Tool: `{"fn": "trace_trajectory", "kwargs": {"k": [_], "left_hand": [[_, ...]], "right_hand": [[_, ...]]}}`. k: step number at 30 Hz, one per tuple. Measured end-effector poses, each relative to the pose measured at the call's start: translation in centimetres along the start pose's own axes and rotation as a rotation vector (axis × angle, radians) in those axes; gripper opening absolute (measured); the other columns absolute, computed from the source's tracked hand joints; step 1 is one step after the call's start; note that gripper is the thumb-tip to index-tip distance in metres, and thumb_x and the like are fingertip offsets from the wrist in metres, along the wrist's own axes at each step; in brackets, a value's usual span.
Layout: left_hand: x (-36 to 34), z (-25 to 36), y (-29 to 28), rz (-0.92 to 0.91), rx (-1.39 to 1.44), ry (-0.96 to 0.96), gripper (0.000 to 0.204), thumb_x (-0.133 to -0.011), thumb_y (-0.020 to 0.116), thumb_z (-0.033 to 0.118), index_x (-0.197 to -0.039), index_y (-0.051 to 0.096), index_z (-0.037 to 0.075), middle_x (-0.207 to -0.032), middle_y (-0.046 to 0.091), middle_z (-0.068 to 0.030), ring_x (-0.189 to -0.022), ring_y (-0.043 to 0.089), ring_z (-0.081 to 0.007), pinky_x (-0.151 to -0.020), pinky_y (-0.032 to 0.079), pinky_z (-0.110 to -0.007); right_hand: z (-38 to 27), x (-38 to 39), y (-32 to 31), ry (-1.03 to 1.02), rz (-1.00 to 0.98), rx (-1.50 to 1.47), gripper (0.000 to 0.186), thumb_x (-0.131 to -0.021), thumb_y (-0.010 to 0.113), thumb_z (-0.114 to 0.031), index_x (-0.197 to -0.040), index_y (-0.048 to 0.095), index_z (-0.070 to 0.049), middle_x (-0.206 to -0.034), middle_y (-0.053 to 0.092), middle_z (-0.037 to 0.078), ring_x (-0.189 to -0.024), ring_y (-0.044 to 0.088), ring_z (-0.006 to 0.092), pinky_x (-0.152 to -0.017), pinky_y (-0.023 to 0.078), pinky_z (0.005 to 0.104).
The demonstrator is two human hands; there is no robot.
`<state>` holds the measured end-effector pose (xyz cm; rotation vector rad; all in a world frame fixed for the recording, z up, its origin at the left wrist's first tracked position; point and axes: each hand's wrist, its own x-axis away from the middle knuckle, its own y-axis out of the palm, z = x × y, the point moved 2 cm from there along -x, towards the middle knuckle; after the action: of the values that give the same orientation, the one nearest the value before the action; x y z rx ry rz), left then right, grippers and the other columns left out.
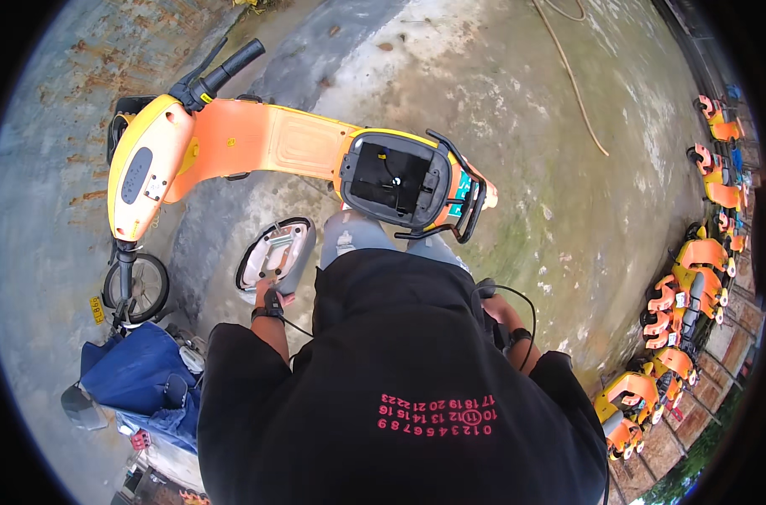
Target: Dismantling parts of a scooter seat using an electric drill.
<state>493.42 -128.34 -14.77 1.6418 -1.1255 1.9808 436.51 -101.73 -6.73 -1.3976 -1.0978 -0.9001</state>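
A scooter seat (292, 263) is turned over at my left side, its pale underside with metal brackets showing inside a dark rim. My left hand (267, 290) grips its near edge. In front of me stands an orange and yellow scooter (231, 139), its handlebar at the left and its rear at the right. Where the seat belongs, an uncovered black storage box (391, 178) with a short cable in it shows. My right hand (499, 310) hangs beside my right hip, apart from the scooter. A dark device sits by it, and its fingers are hidden.
A person in blue clothes (143, 374) and a grey cap (82, 407) is at the lower left, near the scooter's front wheel (143, 288). Several orange scooters (702, 261) line the right side. A hose (572, 76) lies on the concrete floor (559, 210). Black cables run along my forearms.
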Motion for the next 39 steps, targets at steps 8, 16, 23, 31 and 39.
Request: {"fn": "trace_trajectory", "kwargs": {"k": [8,16,23,31,39], "left_hand": [[1.2,-14.1,-7.7,-0.012,0.152,0.120,0.065,-0.083,0.054,0.028,-0.140,0.035,0.003,-0.143,0.039,-0.0186,-0.125,0.043,-0.0460,-0.100,0.040,-0.064],[0.7,-21.1,-11.5,0.000,-0.082,0.162,0.054,-0.076,0.058,0.021,-0.127,0.050,0.007,-0.131,0.051,-0.0168,-0.117,0.053,-0.0399,-0.091,0.044,-0.065],[-7.7,-24.9,-12.3,-0.115,-0.345,0.241,0.068,-0.078,0.064,0.029,-0.135,0.036,0.004,-0.132,0.046,-0.0222,-0.110,0.055,-0.0441,-0.079,0.046,-0.068],[-15.7,-32.7,-3.0,0.087,-0.570,0.342,0.081,-0.075,0.069,0.025,-0.136,0.017,0.007,-0.132,0.044,-0.0245,-0.107,0.055,-0.0416,-0.077,0.047,-0.063],[-21.5,-44.7,3.8,-0.062,-0.582,0.185,0.087,-0.077,0.069,0.026,-0.141,0.012,0.011,-0.143,0.037,-0.0181,-0.119,0.050,-0.0360,-0.090,0.046,-0.060]], "right_hand": [[11.6,-6.8,-10.0,0.038,-0.083,-0.173,0.011,-0.073,0.065,-0.008,-0.074,0.063,0.002,-0.067,0.060,0.010,-0.059,0.062,0.0224,-0.053,0.049,0.0362],[21.4,-9.9,-17.0,0.099,0.074,0.318,0.017,-0.072,0.068,-0.009,-0.082,0.065,0.005,-0.070,0.064,0.013,-0.062,0.066,0.0236,-0.052,0.049,0.0370],[19.6,-7.4,-16.0,0.051,-0.051,-0.143,0.019,-0.073,0.068,-0.014,-0.078,0.064,0.003,-0.069,0.065,0.011,-0.061,0.065,0.0227,-0.054,0.049,0.0372],[18.0,-3.6,-10.7,-0.118,0.090,0.486,0.033,-0.073,0.068,-0.021,-0.097,0.062,0.001,-0.079,0.068,0.018,-0.070,0.070,0.0278,-0.066,0.055,0.0387],[27.6,-7.5,-5.5,-0.157,0.090,0.899,0.060,-0.072,0.071,-0.029,-0.122,0.049,-0.007,-0.099,0.068,0.022,-0.093,0.064,0.0423,-0.080,0.053,0.0490]]}}
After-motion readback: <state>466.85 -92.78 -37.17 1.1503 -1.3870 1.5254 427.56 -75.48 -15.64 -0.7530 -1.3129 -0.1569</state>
